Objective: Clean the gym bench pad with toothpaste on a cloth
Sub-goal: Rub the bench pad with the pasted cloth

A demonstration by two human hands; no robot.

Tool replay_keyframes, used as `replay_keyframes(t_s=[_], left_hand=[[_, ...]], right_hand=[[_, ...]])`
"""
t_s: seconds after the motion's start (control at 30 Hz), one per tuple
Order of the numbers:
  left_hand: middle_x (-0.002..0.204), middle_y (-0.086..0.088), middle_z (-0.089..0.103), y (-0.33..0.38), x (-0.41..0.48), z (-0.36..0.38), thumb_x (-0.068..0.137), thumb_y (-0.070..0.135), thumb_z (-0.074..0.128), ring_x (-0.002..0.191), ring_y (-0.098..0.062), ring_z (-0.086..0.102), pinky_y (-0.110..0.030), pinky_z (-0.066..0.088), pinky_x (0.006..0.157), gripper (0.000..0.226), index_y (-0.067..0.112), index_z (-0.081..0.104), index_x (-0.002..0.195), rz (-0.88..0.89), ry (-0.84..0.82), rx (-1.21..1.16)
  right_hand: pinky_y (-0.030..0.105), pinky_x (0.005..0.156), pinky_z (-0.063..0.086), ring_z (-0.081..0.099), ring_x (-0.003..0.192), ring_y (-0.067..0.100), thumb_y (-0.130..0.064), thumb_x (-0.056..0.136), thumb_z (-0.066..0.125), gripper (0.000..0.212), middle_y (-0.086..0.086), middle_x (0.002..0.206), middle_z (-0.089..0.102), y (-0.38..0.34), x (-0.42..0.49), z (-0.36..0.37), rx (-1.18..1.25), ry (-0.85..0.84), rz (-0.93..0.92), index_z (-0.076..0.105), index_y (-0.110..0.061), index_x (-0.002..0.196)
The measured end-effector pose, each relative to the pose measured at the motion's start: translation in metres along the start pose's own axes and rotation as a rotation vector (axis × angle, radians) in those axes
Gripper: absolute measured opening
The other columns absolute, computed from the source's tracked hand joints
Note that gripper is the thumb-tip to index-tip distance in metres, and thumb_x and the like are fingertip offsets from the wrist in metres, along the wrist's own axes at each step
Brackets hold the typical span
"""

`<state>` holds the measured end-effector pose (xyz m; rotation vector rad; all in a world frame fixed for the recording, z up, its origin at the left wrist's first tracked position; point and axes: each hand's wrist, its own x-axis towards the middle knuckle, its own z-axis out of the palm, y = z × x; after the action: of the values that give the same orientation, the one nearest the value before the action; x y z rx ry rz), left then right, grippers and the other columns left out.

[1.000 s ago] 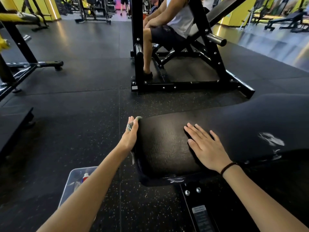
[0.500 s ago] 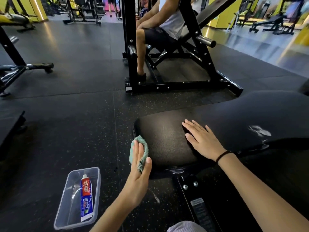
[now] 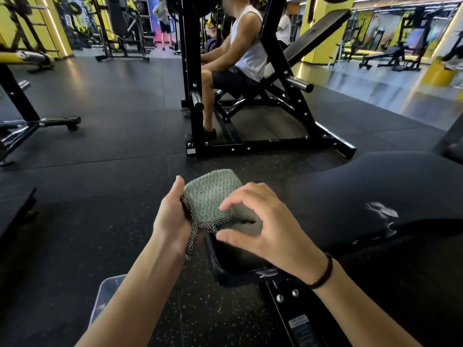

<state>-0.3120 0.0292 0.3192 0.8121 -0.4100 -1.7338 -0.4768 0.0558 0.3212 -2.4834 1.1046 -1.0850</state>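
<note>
My left hand grips a folded green cloth with a black-and-white checked edge, held up above the near end of the black bench pad. My right hand hovers over the pad beside the cloth, fingers curved. Its index fingertip touches the cloth's face, and the thumb stays apart below. White toothpaste smears lie on the pad further right. A clear plastic box sits on the floor at the lower left, mostly hidden by my left forearm, so no tube shows.
A person sits in a black weight machine straight ahead. Another bench's black frame stands on the left. The bench's own support post runs down below the pad. Rubber flooring lies between them.
My left hand lifted the cloth from the pad's left edge up in front of me. My right hand left the pad surface and came over to the cloth. The view tilted upward.
</note>
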Motion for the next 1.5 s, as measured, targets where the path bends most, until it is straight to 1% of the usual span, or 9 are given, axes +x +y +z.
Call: replay_keyframes(t_s=[0.13,0.47,0.7,0.83,1.03,1.13,1.27,1.37,1.5], left_hand=[[0.099,-0.03,0.068,-0.013,-0.005,0.014,0.096,0.05,0.036,0.077,-0.036,0.071,-0.049,0.056,0.064,0.066,-0.011,0.059,0.106,-0.093,-0.114,-0.073],[0.116,-0.013,0.068,-0.032,-0.007,0.011,0.081,0.043,0.058,0.108,-0.026,0.065,-0.04,0.052,0.088,0.051,0.005,0.064,0.114,-0.073,-0.268,0.448],[0.078,-0.01,0.072,-0.012,-0.002,0.013,0.072,0.034,0.063,0.063,-0.018,0.066,-0.026,0.054,0.062,0.031,0.005,0.071,0.08,0.143,-0.251,0.752],[0.064,-0.003,0.07,0.003,-0.001,0.012,0.077,0.024,0.058,0.051,-0.009,0.063,-0.016,0.052,0.052,0.024,0.01,0.073,0.065,0.076,-0.358,0.637],[0.099,-0.013,0.072,-0.019,0.007,0.014,0.081,0.026,0.056,0.085,-0.02,0.07,-0.031,0.058,0.073,0.029,0.005,0.07,0.095,-0.069,-0.329,0.631],[0.115,-0.011,0.068,-0.028,0.007,0.024,0.098,0.029,0.041,0.101,-0.023,0.066,-0.035,0.057,0.083,0.036,0.007,0.062,0.118,-0.14,-0.355,0.616],[0.089,-0.008,0.07,-0.029,0.005,0.033,0.092,0.038,0.036,0.076,-0.019,0.066,-0.034,0.051,0.074,0.044,0.009,0.069,0.095,-0.21,-0.409,0.518],[0.099,-0.013,0.071,-0.022,0.002,0.039,0.08,0.066,0.03,0.087,-0.026,0.068,-0.039,0.047,0.084,0.075,0.007,0.074,0.094,-0.217,-0.471,0.591],[0.112,-0.009,0.07,-0.015,0.002,0.044,0.057,0.066,0.075,0.106,-0.023,0.065,-0.038,0.05,0.096,0.077,0.009,0.068,0.109,0.003,-0.563,0.909]], right_hand=[[0.027,0.086,0.047,0.053,0.092,0.004,-0.038,0.079,0.064,0.026,-0.01,0.095,0.06,0.009,-0.011,0.002,-0.12,0.044,-0.066,0.066,-0.018,0.096],[0.018,0.07,0.052,0.064,0.075,0.008,-0.012,0.086,0.065,0.007,0.0,0.08,0.069,0.017,0.001,-0.04,0.624,0.17,0.427,0.068,-0.006,0.089],[0.038,0.091,0.047,0.065,0.089,0.022,-0.019,0.097,0.052,0.021,0.004,0.087,0.069,0.025,0.027,-0.079,0.664,0.248,0.71,0.067,-0.01,0.085],[0.032,0.074,0.056,0.066,0.076,0.018,-0.024,0.094,0.056,0.02,0.004,0.081,0.07,0.029,0.028,-0.09,0.802,0.176,0.809,0.067,-0.008,0.088],[0.008,0.069,0.045,0.06,0.069,-0.002,-0.038,0.071,0.068,0.024,-0.007,0.072,0.069,0.01,0.033,-0.106,0.388,-0.016,0.409,0.073,-0.016,0.079],[0.022,0.067,0.043,0.057,0.065,0.009,-0.053,0.06,0.071,0.037,0.007,0.072,0.072,0.004,0.037,-0.098,0.192,-0.249,0.359,0.076,-0.019,0.075],[0.029,0.069,0.04,0.053,0.064,0.012,-0.061,0.051,0.071,0.047,0.015,0.074,0.07,0.014,0.037,-0.086,0.161,-0.32,0.381,0.076,-0.019,0.071],[0.021,0.069,0.046,0.062,0.065,0.003,-0.049,0.058,0.073,0.03,-0.001,0.069,0.072,0.015,0.044,-0.095,0.243,-0.276,0.397,0.075,-0.022,0.071],[0.009,0.063,0.046,0.064,0.065,-0.004,-0.035,0.068,0.072,0.014,-0.011,0.067,0.071,0.014,0.062,-0.106,0.327,-0.187,0.376,0.073,-0.023,0.076]])
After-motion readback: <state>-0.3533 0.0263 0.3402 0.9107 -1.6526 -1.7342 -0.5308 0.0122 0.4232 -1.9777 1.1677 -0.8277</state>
